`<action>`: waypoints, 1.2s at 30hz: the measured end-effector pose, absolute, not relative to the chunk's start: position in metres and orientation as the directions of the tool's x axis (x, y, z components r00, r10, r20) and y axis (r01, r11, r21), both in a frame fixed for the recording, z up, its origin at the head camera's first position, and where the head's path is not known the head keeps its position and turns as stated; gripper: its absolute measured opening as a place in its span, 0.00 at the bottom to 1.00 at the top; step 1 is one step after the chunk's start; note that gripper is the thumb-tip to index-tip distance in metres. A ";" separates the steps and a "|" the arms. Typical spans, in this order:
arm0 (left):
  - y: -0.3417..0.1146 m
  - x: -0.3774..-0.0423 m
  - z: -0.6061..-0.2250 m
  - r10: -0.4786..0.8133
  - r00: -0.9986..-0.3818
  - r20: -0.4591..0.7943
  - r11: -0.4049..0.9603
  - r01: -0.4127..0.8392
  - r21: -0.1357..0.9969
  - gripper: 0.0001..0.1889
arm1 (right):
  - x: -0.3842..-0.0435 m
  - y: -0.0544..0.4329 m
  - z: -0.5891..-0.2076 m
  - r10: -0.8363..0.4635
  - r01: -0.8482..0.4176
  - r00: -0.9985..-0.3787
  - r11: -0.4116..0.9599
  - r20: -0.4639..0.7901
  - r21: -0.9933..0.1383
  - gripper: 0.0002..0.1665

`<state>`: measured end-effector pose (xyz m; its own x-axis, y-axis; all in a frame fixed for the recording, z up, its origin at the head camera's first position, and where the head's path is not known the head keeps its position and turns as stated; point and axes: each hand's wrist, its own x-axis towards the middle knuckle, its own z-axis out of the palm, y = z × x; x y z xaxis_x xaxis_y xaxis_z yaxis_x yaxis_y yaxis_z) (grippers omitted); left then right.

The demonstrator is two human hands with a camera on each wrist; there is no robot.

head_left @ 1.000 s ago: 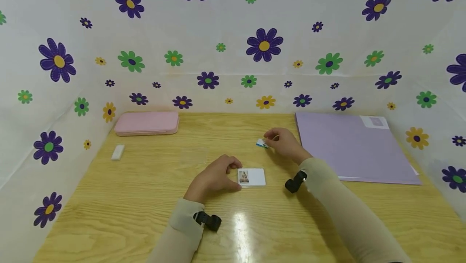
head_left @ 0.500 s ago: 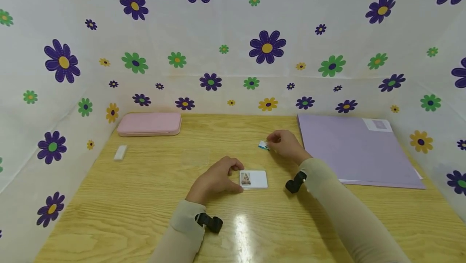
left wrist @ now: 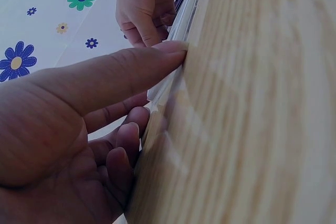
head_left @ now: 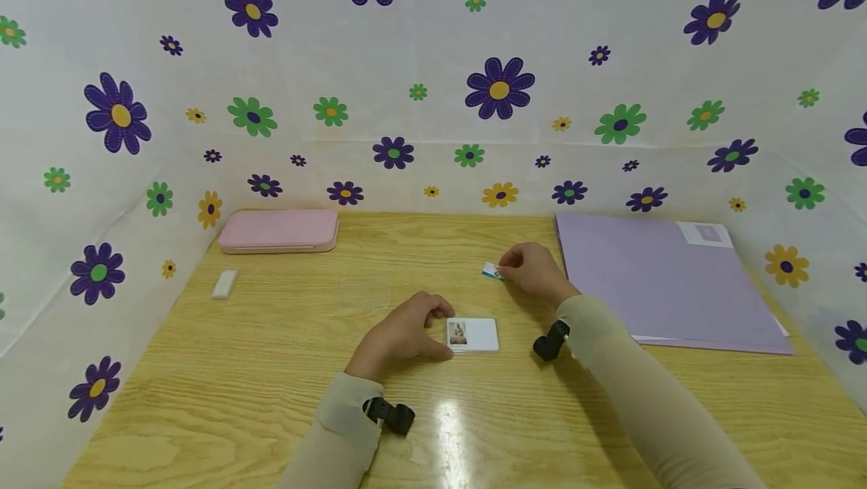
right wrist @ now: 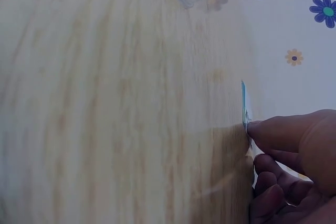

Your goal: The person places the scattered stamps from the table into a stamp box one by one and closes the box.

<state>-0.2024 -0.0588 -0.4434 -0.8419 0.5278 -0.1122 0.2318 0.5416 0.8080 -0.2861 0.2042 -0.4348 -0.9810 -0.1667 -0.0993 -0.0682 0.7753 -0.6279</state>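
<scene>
Near the middle of the table in the head view lies a flat white card case (head_left: 482, 334) with a small picture on its left half. My left hand (head_left: 400, 332) holds its left end, thumb at the near corner and index finger at the far corner. The left wrist view shows the case's clear edge (left wrist: 185, 22) by the thumb tip. Farther back and to the right, my right hand (head_left: 532, 272) pinches a small white-and-blue card (head_left: 490, 271) between thumb and fingers, low over the wood. Its right end is hidden by the fingertips.
A purple folder (head_left: 664, 278) lies right of my right hand. At the back left is a pink case (head_left: 278, 230), with a white eraser-like block (head_left: 224, 284) in front. A clear thin sheet (head_left: 364, 293) lies behind my left hand. Flowered cloth (head_left: 406, 45) walls the table.
The head view has shifted slightly. My left hand stays at the card case, and my right hand keeps its pinch on the small card with its fingers drawn a little closer together.
</scene>
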 end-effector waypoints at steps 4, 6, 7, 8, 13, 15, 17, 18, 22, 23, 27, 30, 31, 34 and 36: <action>-0.059 -0.201 -0.442 0.529 -0.842 -0.106 0.539 0.237 0.808 0.27 | -0.287 0.205 -0.436 -0.166 -0.079 -0.983 0.777 -0.082 -0.624 0.07; -0.060 -0.201 -0.442 0.530 -0.842 -0.103 0.537 0.239 0.809 0.27 | -0.287 0.205 -0.436 -0.166 -0.081 -0.983 0.775 -0.078 -0.627 0.06; -0.060 -0.202 -0.442 0.531 -0.841 -0.101 0.536 0.241 0.809 0.27 | -0.287 0.205 -0.435 -0.167 -0.081 -0.983 0.774 -0.079 -0.628 0.06; -0.060 -0.202 -0.442 0.532 -0.841 -0.100 0.534 0.242 0.810 0.27 | -0.287 0.205 -0.435 -0.171 -0.085 -0.982 0.773 -0.078 -0.628 0.06; -0.060 -0.203 -0.444 0.538 -0.838 -0.097 0.531 0.247 0.811 0.27 | -0.288 0.207 -0.434 -0.181 -0.091 -0.980 0.772 -0.081 -0.629 0.05; -0.060 -0.203 -0.444 0.537 -0.838 -0.098 0.533 0.247 0.809 0.27 | -0.288 0.208 -0.434 -0.188 -0.094 -0.979 0.763 -0.080 -0.639 0.05; -0.060 -0.203 -0.444 0.536 -0.839 -0.098 0.537 0.249 0.806 0.27 | -0.288 0.209 -0.433 -0.198 -0.102 -0.977 0.752 -0.076 -0.651 0.05; -0.060 -0.203 -0.444 0.535 -0.839 -0.098 0.538 0.249 0.805 0.27 | -0.288 0.210 -0.433 -0.202 -0.103 -0.976 0.749 -0.078 -0.655 0.05; -0.060 -0.202 -0.444 0.533 -0.840 -0.096 0.543 0.253 0.801 0.27 | -0.288 0.212 -0.429 -0.212 -0.091 -0.973 0.725 -0.096 -0.682 0.05; -0.060 -0.202 -0.443 0.533 -0.841 -0.097 0.543 0.252 0.801 0.27 | -0.287 0.212 -0.428 -0.214 -0.087 -0.971 0.718 -0.101 -0.690 0.05; -0.061 -0.201 -0.442 0.528 -0.843 -0.103 0.543 0.242 0.804 0.27 | -0.284 0.210 -0.423 -0.236 -0.097 -0.966 0.702 -0.103 -0.706 0.04; -0.061 -0.201 -0.442 0.525 -0.844 -0.108 0.544 0.235 0.806 0.27 | -0.282 0.210 -0.422 -0.260 -0.114 -0.960 0.698 -0.103 -0.707 0.03; -0.061 -0.202 -0.443 0.526 -0.844 -0.108 0.544 0.236 0.805 0.27 | -0.282 0.210 -0.422 -0.272 -0.123 -0.957 0.695 -0.101 -0.708 0.03; -0.061 -0.203 -0.444 0.529 -0.842 -0.106 0.541 0.239 0.806 0.27 | -0.280 0.213 -0.421 -0.308 -0.142 -0.946 0.680 -0.105 -0.719 0.05; -0.061 -0.203 -0.445 0.532 -0.840 -0.105 0.539 0.241 0.807 0.27 | -0.279 0.217 -0.421 -0.320 -0.147 -0.941 0.677 -0.109 -0.721 0.06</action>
